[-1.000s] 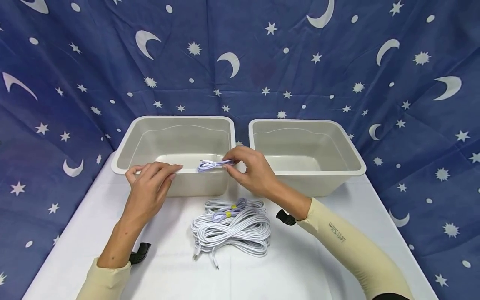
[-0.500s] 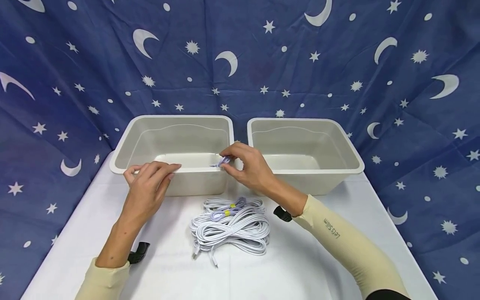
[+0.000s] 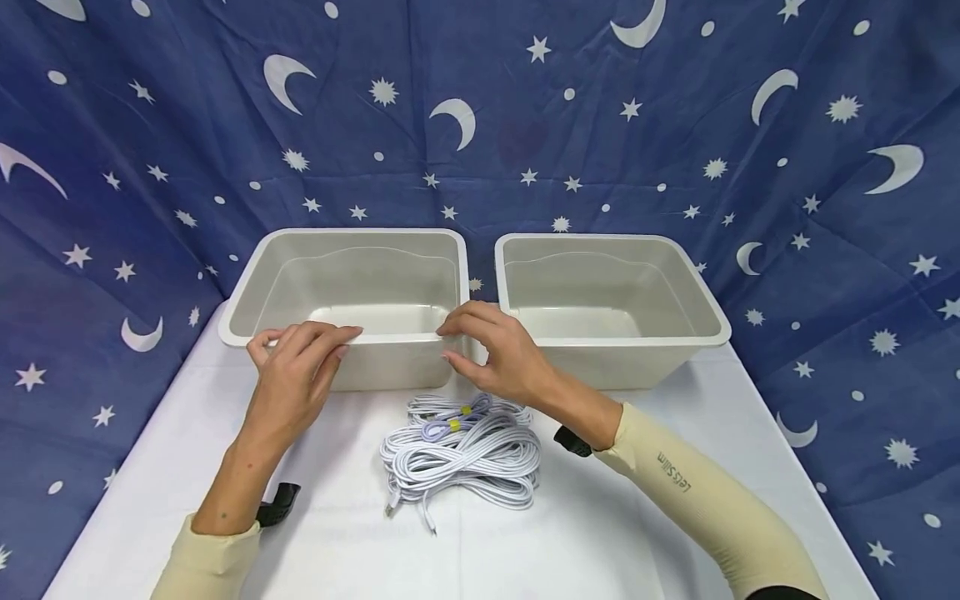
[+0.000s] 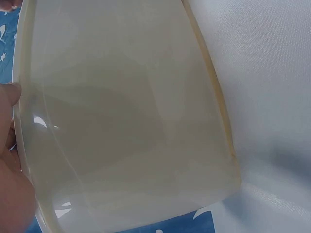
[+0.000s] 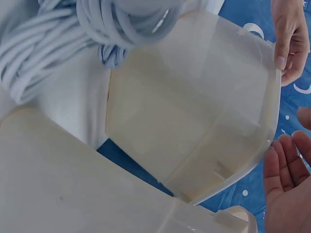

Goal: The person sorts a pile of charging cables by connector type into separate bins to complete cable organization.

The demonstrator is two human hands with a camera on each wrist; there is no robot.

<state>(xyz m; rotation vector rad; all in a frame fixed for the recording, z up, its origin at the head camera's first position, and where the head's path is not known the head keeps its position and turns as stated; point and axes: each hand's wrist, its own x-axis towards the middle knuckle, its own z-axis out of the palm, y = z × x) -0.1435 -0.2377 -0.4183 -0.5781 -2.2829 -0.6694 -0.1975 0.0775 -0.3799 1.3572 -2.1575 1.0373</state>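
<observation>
At far left, beige sleeve point(image 3: 206, 554), then bare left hand point(image 3: 300, 358), with fingers bent over a front rim and thumb against the outer face: gripping the edge of the pale grey-beige, glossy plastic, rounded-rectangular left bin point(image 3: 397, 367). Open-topped and upright, with pale floor and ridged back wall on show inside; near strip of floor hidden behind the front wall, so cannot tell what lies there.

Toward the middle, in front of both bins, on the white cloth point(image 3: 375, 558): a heap of long white coiled cables point(image 3: 472, 467), with small lavender cable bundles point(image 3: 438, 431) on top, bound by yellow ties point(image 3: 454, 425).

Just above the heap, right hand point(image 3: 502, 346) at the left bin's near right corner, with fingers loosely bent, thumb apart, holding nothing visible. Cannot tell whether touching the rim.

Farther right, beside a narrow gap, matching grey-beige plastic right bin point(image 3: 630, 365), also upright, with pale floor visible inside.
</observation>
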